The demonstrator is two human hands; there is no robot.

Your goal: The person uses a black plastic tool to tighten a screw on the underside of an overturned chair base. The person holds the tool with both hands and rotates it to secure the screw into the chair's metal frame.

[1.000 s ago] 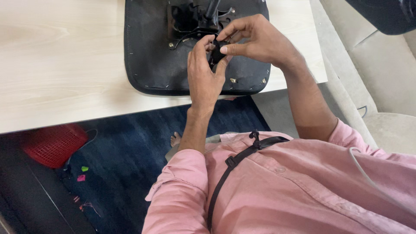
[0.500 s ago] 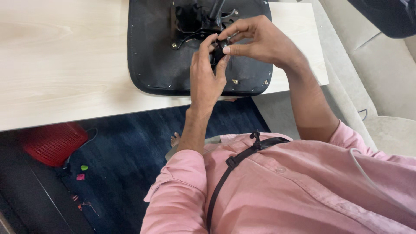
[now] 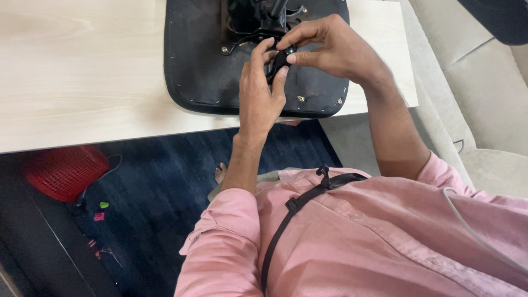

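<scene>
My left hand (image 3: 258, 93) and right hand (image 3: 330, 47) pinch one small black part (image 3: 278, 61) above the upturned seat (image 3: 209, 66). I judge a loosened pinch could drop it.

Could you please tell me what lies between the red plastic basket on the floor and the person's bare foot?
In the head view, only dark blue carpet lies between the red plastic basket and the bare foot; a thin dark cable trails beside the basket.
</scene>
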